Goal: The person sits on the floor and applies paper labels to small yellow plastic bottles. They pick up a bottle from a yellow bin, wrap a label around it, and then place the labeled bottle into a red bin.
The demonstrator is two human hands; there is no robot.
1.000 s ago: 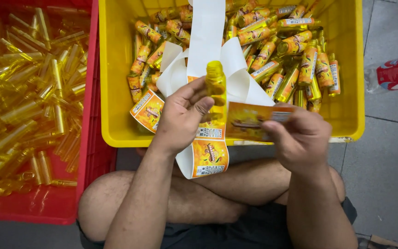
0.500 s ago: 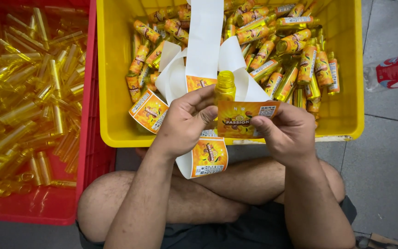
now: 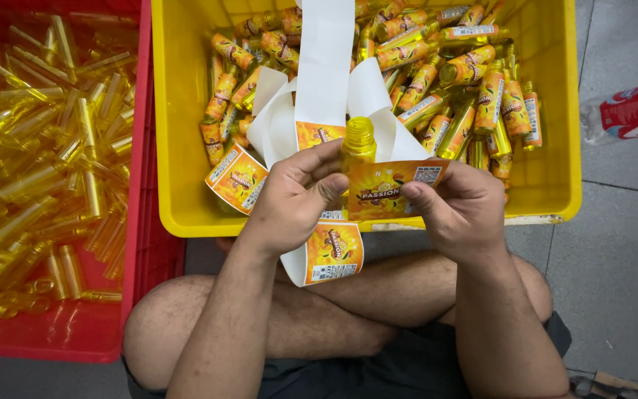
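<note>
My left hand (image 3: 289, 203) grips a small yellow bottle (image 3: 358, 140) upright by its body, over the near rim of the yellow crate (image 3: 179, 148). My right hand (image 3: 463, 210) pinches the right edge of an orange label (image 3: 385, 188) that lies pressed against the bottle's front. A white strip of label backing (image 3: 324, 66) runs from the crate down under my hands, with orange labels (image 3: 334, 251) still stuck on it. Several labelled bottles (image 3: 474, 96) lie piled in the yellow crate.
A red crate (image 3: 145, 244) at the left holds several bare yellow bottles (image 3: 38, 148). A clear plastic bottle with a red label (image 3: 629, 111) lies on the grey floor at the right. My crossed legs sit just below the crates.
My right hand has brought the orange label leftward onto the bottle; a second ago the label was held apart to the right. The left hand has kept the bottle in place.
</note>
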